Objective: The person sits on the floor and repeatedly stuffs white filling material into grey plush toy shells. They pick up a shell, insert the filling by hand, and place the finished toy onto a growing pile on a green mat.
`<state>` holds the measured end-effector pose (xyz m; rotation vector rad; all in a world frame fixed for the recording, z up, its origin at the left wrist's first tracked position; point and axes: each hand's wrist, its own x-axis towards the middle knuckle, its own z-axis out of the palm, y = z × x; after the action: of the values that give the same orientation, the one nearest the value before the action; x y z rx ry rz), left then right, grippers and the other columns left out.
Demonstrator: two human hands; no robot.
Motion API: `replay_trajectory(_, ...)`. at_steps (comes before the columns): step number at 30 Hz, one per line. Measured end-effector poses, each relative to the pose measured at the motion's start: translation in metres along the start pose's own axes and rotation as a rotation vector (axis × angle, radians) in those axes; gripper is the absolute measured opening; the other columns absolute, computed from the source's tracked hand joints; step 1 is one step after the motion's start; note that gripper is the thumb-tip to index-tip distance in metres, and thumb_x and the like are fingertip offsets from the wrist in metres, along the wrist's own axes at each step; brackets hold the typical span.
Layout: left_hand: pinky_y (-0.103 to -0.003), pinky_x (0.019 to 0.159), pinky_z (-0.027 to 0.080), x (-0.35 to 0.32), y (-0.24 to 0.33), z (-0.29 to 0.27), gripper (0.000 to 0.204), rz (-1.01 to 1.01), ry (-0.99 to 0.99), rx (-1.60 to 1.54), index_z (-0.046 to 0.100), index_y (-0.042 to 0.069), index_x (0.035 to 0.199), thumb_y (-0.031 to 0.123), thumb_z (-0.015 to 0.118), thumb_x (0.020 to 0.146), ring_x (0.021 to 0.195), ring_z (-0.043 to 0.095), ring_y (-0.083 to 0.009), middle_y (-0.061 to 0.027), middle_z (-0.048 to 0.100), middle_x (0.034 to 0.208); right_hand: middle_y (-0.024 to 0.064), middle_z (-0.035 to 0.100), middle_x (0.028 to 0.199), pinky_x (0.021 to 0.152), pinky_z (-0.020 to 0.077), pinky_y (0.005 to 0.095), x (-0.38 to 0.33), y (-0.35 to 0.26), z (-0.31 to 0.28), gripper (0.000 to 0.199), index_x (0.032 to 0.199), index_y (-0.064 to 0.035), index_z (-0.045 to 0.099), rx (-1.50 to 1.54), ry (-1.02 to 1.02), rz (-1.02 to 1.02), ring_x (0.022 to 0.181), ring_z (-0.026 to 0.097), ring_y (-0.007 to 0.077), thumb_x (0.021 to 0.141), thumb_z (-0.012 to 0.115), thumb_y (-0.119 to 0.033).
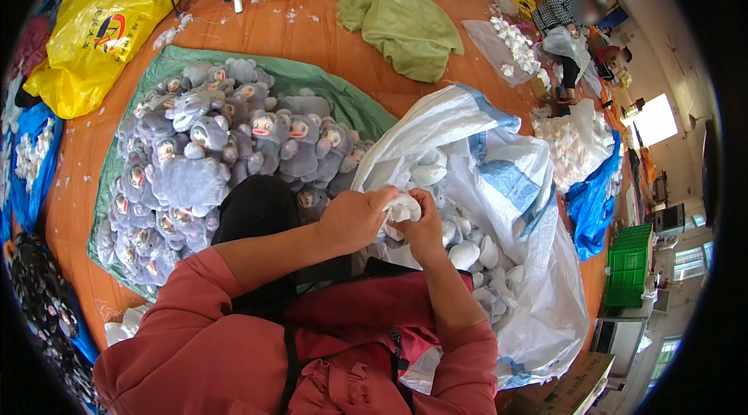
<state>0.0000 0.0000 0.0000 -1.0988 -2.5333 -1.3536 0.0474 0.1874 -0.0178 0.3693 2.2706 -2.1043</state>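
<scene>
In front of my chest, above the mouth of a white woven sack (522, 290) with blue stripes, I hold a small white plush piece (403, 210) that seems to have an opening facing up. My left hand (354, 218) pinches its left side, the thumb and fingers closed at the rim. My right hand (425, 229) grips the right edge with bent fingers. Below, several white and grey plush pieces (465, 254) lie loose inside the sack. To the left is a large heap of grey plush toys (189, 181) with small faces, on a green sheet (351, 102).
A yellow bag (101, 33) lies far left, and an olive cloth sack (405, 25) on the wooden floor (312, 33) ahead. A black rounded thing (257, 212) stands by my left forearm. At right are a green crate (629, 265), a cardboard box (573, 388) and other people (561, 10).
</scene>
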Motion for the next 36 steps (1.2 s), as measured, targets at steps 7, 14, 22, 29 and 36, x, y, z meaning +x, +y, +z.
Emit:
replay_trajectory(7, -0.049, 0.057, 0.049, -0.011, 0.007, 0.013, 0.038, 0.082, -0.003, 0.033, 0.050, 0.004, 0.118, 0.006, 0.062, 0.082, 0.067, 0.063, -0.0404, -0.0179, 0.065, 0.081, 0.0044, 0.061, 0.099, 0.080, 0.0491, 0.0271, -0.002, 0.009, 0.000, 0.045, 0.111, -0.0051, 0.053, -0.051, 0.044, 0.019, 0.092, 0.057, 0.0114, 0.073, 0.074, 0.004)
replay_trajectory(14, -0.045, 0.050, 0.049, -0.027, 0.019, 0.031, 0.040, 0.252, -0.035, 0.076, 0.050, 0.000, 0.123, 0.011, 0.060, 0.085, 0.059, 0.062, -0.0343, -0.0160, 0.064, 0.078, 0.0026, 0.059, 0.089, 0.073, 0.0468, 0.0256, 0.001, 0.015, 0.011, 0.025, 0.097, -0.0052, 0.055, -0.322, 0.141, -0.304, 0.082, 0.054, 0.0097, 0.075, 0.066, 0.001)
replay_trajectory(22, -0.043, 0.044, 0.047, -0.025, 0.036, 0.032, 0.040, 0.279, 0.011, 0.072, 0.050, 0.001, 0.125, 0.013, 0.056, 0.087, 0.053, 0.060, -0.0311, -0.0129, 0.060, 0.074, 0.0034, 0.061, 0.096, 0.078, 0.0492, 0.0279, 0.006, -0.002, 0.026, 0.023, 0.102, -0.0056, 0.055, 0.498, 0.028, 0.023, 0.087, 0.058, 0.0131, 0.082, 0.066, -0.005)
replay_trajectory(29, -0.043, 0.057, 0.052, -0.011, 0.011, 0.014, 0.038, 0.117, 0.165, 0.068, 0.053, 0.003, 0.117, 0.010, 0.065, 0.082, 0.064, 0.064, -0.0337, -0.0127, 0.067, 0.087, 0.0070, 0.057, 0.117, 0.091, 0.0475, 0.0310, 0.021, -0.003, 0.010, 0.052, 0.127, -0.0058, 0.049, -0.036, -0.053, -0.067, 0.105, 0.057, 0.0167, 0.079, 0.062, 0.009)
replay_trajectory(36, -0.043, 0.059, 0.052, -0.008, 0.008, 0.010, 0.031, 0.183, 0.187, -0.063, 0.055, 0.005, 0.113, 0.009, 0.064, 0.083, 0.070, 0.066, -0.0340, -0.0138, 0.068, 0.089, 0.0072, 0.058, 0.113, 0.081, 0.0506, 0.0302, 0.017, 0.012, 0.002, 0.051, 0.124, -0.0064, 0.046, 0.040, -0.052, -0.021, 0.095, 0.059, 0.0155, 0.079, 0.060, 0.012)
